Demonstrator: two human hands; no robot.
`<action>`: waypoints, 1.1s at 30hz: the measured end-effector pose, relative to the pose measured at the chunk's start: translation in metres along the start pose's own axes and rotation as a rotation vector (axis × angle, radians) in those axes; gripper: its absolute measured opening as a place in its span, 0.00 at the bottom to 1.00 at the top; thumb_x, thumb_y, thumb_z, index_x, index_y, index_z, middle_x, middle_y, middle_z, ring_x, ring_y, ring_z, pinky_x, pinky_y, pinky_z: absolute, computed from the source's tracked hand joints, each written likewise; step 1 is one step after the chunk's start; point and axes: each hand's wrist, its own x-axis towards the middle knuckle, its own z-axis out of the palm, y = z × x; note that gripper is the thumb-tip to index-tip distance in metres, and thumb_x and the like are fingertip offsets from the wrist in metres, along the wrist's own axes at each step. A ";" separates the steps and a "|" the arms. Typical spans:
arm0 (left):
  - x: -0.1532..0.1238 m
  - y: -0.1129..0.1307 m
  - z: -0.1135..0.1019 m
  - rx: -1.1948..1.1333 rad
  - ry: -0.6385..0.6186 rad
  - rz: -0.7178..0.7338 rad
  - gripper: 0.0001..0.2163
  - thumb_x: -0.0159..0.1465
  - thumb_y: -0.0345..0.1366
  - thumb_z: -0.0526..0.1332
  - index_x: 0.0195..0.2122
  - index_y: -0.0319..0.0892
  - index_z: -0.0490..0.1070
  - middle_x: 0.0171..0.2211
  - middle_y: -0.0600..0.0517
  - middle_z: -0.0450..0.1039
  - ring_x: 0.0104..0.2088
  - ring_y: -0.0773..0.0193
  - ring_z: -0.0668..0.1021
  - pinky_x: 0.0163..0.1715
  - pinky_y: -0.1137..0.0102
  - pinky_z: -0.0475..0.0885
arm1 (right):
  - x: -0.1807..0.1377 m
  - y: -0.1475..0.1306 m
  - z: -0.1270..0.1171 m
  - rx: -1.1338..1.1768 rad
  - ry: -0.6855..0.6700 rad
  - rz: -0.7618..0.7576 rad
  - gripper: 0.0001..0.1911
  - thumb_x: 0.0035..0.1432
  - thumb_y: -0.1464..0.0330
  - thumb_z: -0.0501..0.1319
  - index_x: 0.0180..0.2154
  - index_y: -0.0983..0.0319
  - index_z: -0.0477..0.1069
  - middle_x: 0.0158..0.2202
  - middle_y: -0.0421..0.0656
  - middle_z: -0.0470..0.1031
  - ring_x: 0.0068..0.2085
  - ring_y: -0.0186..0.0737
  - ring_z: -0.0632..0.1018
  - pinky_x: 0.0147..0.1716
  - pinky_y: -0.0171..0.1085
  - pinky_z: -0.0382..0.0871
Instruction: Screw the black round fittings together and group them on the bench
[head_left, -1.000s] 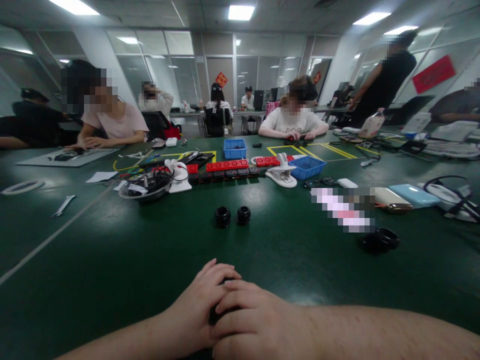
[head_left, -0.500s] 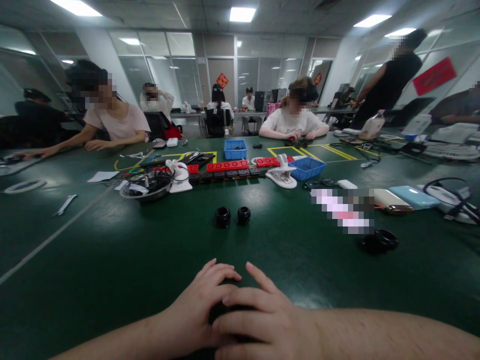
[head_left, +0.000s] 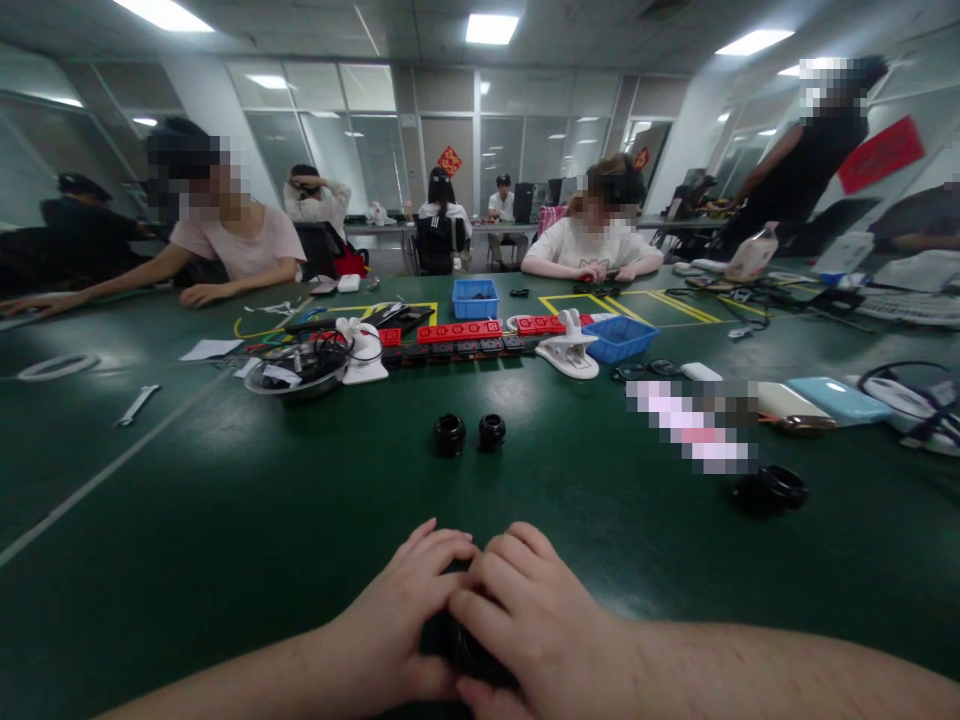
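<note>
Near the front of the green table, my left hand (head_left: 401, 612) curls around the left side of a glossy black round part (head_left: 474, 652). From the other side, my right hand (head_left: 544, 612) closes over the same part with its fingers bent. Most of the part is hidden between my palms, so its exact kind cannot be made out. Just beyond my hands stand two black ring-shaped pieces, a left one (head_left: 449, 435) and a slightly smaller right one (head_left: 491, 432). A larger black ring-shaped piece (head_left: 780, 488) lies off to the right.
A metal bowl (head_left: 296, 385) of cables, red power strips (head_left: 459, 331), a white clip stand (head_left: 571, 355) and a blue bin (head_left: 622, 338) line the table's middle. A wrench (head_left: 138, 405) lies left; a light-blue case (head_left: 840, 400) lies right. Other people sit across the table.
My right hand's spread fingers have curled in and closed over the black part, which shows more now. My left hand stays nearly where it was. The view has shifted slightly.
</note>
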 end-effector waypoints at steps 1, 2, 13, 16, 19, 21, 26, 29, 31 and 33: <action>0.000 0.000 0.000 -0.004 0.003 -0.001 0.28 0.48 0.40 0.68 0.51 0.51 0.64 0.53 0.50 0.62 0.55 0.51 0.63 0.58 0.49 0.45 | 0.000 0.001 -0.001 0.012 0.008 -0.044 0.15 0.48 0.61 0.58 0.37 0.64 0.68 0.33 0.43 0.69 0.36 0.40 0.65 0.37 0.41 0.58; 0.001 0.000 0.000 -0.008 0.008 -0.004 0.29 0.48 0.43 0.68 0.52 0.51 0.63 0.53 0.50 0.62 0.55 0.50 0.63 0.57 0.49 0.45 | 0.001 0.002 -0.001 0.028 0.017 -0.093 0.14 0.49 0.63 0.57 0.37 0.64 0.68 0.33 0.43 0.69 0.36 0.40 0.66 0.37 0.40 0.58; 0.000 0.004 -0.002 -0.022 0.031 -0.006 0.23 0.50 0.41 0.65 0.48 0.48 0.67 0.51 0.50 0.65 0.54 0.50 0.64 0.57 0.48 0.47 | 0.001 0.006 0.008 0.071 0.096 -0.440 0.22 0.65 0.67 0.41 0.27 0.60 0.69 0.34 0.35 0.73 0.49 0.36 0.64 0.60 0.43 0.42; -0.001 0.006 -0.005 -0.039 0.024 -0.003 0.21 0.52 0.40 0.64 0.48 0.49 0.67 0.50 0.51 0.65 0.54 0.50 0.64 0.57 0.48 0.47 | -0.001 0.005 0.010 0.088 0.163 -0.444 0.23 0.66 0.67 0.40 0.28 0.59 0.70 0.35 0.33 0.74 0.50 0.35 0.64 0.61 0.43 0.41; -0.001 0.007 -0.006 -0.036 0.002 -0.011 0.20 0.53 0.42 0.64 0.47 0.50 0.67 0.51 0.51 0.64 0.54 0.51 0.64 0.57 0.49 0.46 | -0.002 0.003 0.006 0.112 0.268 -0.404 0.20 0.65 0.67 0.42 0.32 0.58 0.70 0.39 0.32 0.74 0.51 0.35 0.64 0.60 0.44 0.41; -0.001 0.006 -0.006 -0.031 0.004 -0.005 0.21 0.53 0.44 0.64 0.48 0.50 0.66 0.51 0.50 0.64 0.54 0.52 0.63 0.57 0.49 0.45 | -0.002 0.001 0.000 0.097 0.348 -0.317 0.16 0.65 0.66 0.44 0.37 0.58 0.70 0.40 0.35 0.74 0.49 0.35 0.66 0.59 0.42 0.42; 0.000 0.002 -0.004 -0.033 0.015 0.019 0.27 0.51 0.46 0.65 0.52 0.52 0.62 0.53 0.50 0.61 0.56 0.51 0.62 0.57 0.47 0.44 | -0.001 -0.001 -0.006 0.072 0.257 -0.062 0.28 0.58 0.49 0.45 0.43 0.65 0.66 0.38 0.45 0.71 0.41 0.39 0.69 0.51 0.43 0.53; -0.002 -0.001 -0.003 -0.032 0.003 0.020 0.27 0.51 0.44 0.66 0.52 0.52 0.62 0.54 0.51 0.61 0.56 0.51 0.61 0.57 0.47 0.44 | -0.002 -0.001 -0.001 0.083 0.272 0.010 0.31 0.56 0.45 0.45 0.41 0.64 0.67 0.36 0.45 0.71 0.38 0.40 0.69 0.45 0.44 0.56; -0.003 -0.001 -0.002 -0.019 0.007 0.014 0.27 0.49 0.41 0.67 0.51 0.51 0.63 0.54 0.51 0.61 0.56 0.51 0.61 0.57 0.48 0.44 | -0.002 -0.001 0.004 0.079 0.268 0.034 0.27 0.55 0.47 0.48 0.38 0.63 0.68 0.35 0.44 0.71 0.37 0.40 0.68 0.43 0.44 0.57; -0.003 -0.001 0.000 -0.007 0.013 0.011 0.27 0.47 0.38 0.68 0.50 0.49 0.64 0.53 0.50 0.62 0.55 0.51 0.62 0.58 0.50 0.43 | -0.001 -0.001 0.006 0.073 0.235 0.035 0.20 0.55 0.52 0.52 0.35 0.63 0.67 0.33 0.43 0.71 0.36 0.40 0.68 0.41 0.43 0.57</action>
